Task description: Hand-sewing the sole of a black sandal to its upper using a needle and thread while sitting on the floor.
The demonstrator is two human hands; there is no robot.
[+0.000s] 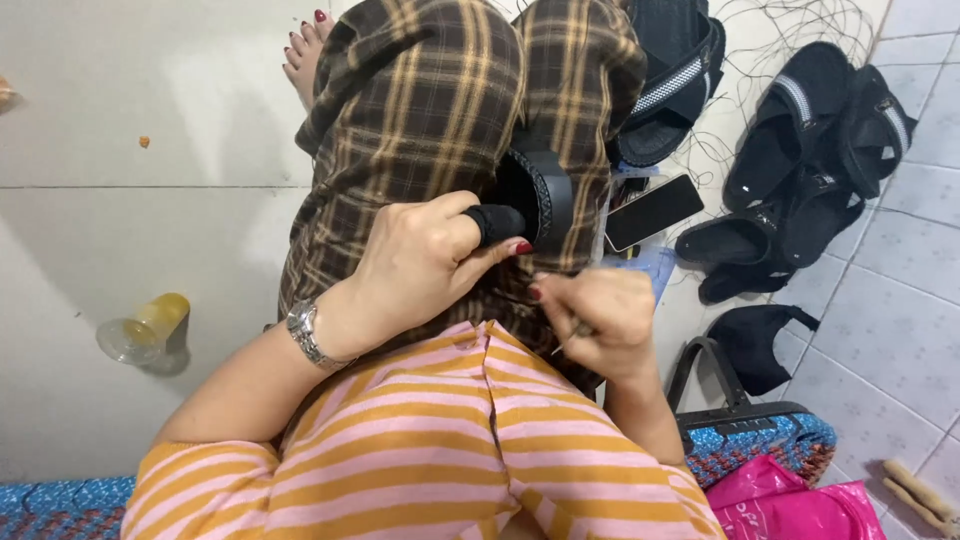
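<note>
A black sandal stands on edge, wedged between my knees in brown plaid trousers. My left hand grips its near end, with a black cover on the thumb. My right hand is closed beside it around a thin metal needle-like tool that points down and left. A silver watch sits on my left wrist. My striped pink and orange shirt fills the bottom of the view.
A heap of black sandals lies on the tiled floor at right, another sandal by my knee. A dark phone rests near them, with thin threads behind. A plastic cup lies at left. Pink bags sit at bottom right.
</note>
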